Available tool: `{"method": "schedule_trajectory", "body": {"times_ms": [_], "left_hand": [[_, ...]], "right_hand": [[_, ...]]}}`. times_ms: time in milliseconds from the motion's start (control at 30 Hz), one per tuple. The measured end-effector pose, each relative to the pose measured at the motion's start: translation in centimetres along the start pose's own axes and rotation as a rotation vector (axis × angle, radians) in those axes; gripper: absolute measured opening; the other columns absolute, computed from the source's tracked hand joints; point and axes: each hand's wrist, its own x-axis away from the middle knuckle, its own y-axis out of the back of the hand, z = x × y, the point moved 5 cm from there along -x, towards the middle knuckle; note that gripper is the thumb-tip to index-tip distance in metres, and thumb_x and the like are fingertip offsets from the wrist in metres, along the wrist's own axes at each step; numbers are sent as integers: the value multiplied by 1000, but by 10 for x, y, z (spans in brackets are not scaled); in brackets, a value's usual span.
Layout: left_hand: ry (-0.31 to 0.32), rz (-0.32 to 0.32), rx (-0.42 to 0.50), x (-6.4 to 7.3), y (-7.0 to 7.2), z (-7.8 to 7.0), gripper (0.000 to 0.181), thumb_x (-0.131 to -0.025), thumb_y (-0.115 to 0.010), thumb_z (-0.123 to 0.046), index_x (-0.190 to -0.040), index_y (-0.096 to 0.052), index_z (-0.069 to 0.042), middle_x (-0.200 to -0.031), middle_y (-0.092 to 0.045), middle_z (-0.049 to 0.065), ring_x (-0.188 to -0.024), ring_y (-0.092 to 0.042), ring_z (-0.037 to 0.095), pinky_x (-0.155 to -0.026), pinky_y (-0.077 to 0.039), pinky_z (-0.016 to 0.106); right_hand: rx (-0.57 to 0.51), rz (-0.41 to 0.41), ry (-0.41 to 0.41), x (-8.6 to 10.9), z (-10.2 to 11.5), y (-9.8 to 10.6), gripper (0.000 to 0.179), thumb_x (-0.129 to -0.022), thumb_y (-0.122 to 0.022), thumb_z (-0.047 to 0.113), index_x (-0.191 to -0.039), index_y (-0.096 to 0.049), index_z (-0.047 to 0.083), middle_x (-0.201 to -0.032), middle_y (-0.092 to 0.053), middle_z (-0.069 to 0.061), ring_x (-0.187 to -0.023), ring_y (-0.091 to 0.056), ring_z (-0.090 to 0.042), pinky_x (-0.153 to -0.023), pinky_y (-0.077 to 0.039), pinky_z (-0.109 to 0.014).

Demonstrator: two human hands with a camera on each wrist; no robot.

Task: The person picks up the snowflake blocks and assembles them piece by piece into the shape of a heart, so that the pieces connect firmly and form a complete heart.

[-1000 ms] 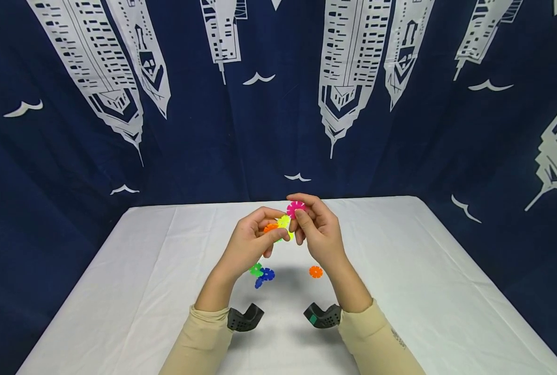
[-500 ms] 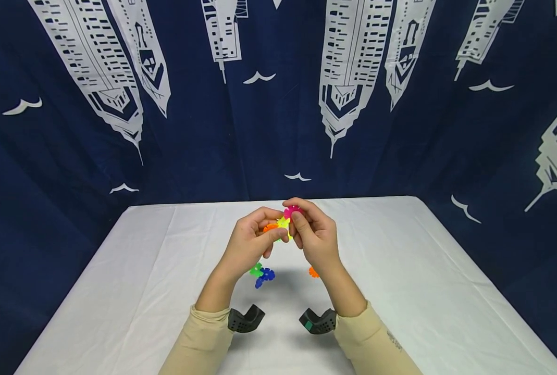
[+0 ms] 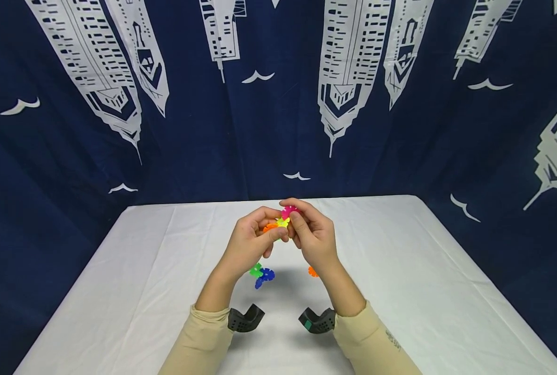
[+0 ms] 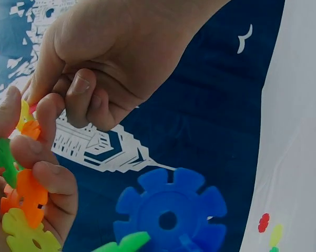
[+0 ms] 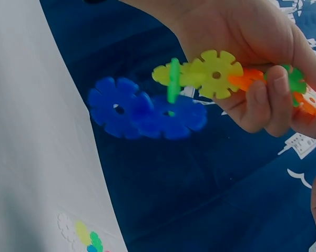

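Observation:
My left hand pinches a chain of interlocking plastic flower discs between thumb and fingers. In the right wrist view, yellow, orange, green and blue discs run along this chain, the blue end hanging below the hand. A yellow disc sticks out beyond my left fingertips. My right hand pinches a pink flower disc between thumb and index finger, right against that yellow disc. Whether the two are slotted together cannot be told, as fingers cover the contact.
A loose orange disc lies on the white table, partly behind my right forearm. Small red and yellow pieces show on the white surface in the left wrist view. A dark blue patterned curtain hangs behind the table.
My right hand has moved left and slightly down, bringing the pink disc against the yellow one. Its forearm now partly covers the loose orange disc. My left hand has hardly moved.

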Motion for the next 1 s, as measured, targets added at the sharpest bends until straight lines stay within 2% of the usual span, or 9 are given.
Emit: {"method": "schedule_trajectory", "body": {"times_ms": [100,233,333,467,567,700,833,1000], "left_hand": [[22,8,-14,0,1,2,21,-95,-67,-7,-114,-61,-3,-84,-68,18,-46,-43,13,-46,-39,20],[57,22,-49,0,3,5,20,-96,-66,-11,-114,-61,-6,-76,-60,10,-50,-46,14,-48,-41,21],[62,25,-69,1,5,6,21,-96,-64,-11,-117,-61,-7,-86,-58,9,-56,-51,15,-51,-45,23],[35,24,-63,0,7,6,31,-97,-62,-8,-127,-57,-8,-113,-61,13,-64,-59,18,-58,-51,24],[18,23,-60,0,8,6,38,-98,-60,-6,-134,-51,-10,-120,-62,16,-69,-64,20,-60,-51,22],[-10,12,-66,-1,11,5,40,-100,-56,-6,-138,-47,-12,-121,-64,17,-75,-67,26,-54,-43,20],[-50,0,-72,-1,14,2,40,-102,-52,-6,-141,-46,-14,-117,-66,17,-75,-68,23,-51,-39,20],[-103,11,-44,-2,14,-1,38,-103,-44,-4,-140,-47,-7,-111,-68,23,-68,-63,15,-64,-52,23]], "right_hand": [[30,30,-2,-1,-1,1,23,-101,-48,-4,-117,-64,-6,-63,-50,-12,-45,-39,-11,-41,-36,-19],[56,62,-6,-2,-2,1,24,-102,-48,-4,-119,-65,-4,-64,-52,-12,-46,-40,-11,-41,-37,-20],[78,80,-6,-2,-2,0,25,-101,-48,-4,-120,-65,-3,-64,-53,-12,-46,-41,-11,-41,-37,-21],[107,83,-16,-1,-5,-1,27,-100,-50,-4,-123,-63,0,-63,-53,-11,-46,-41,-10,-41,-37,-22],[116,83,-23,-1,-6,-1,28,-100,-51,-3,-126,-61,2,-63,-53,-11,-45,-40,-10,-41,-37,-22],[102,83,-29,-2,-9,2,29,-101,-49,-2,-128,-58,1,-63,-53,-11,-43,-39,-10,-40,-37,-23],[78,56,-65,-4,-16,9,28,-103,-48,1,-129,-58,1,-63,-54,-12,-43,-40,-12,-41,-38,-24],[83,9,-202,-4,-36,19,27,-104,-49,6,-129,-58,3,-67,-54,-17,-45,-42,-14,-45,-38,-21]]}}
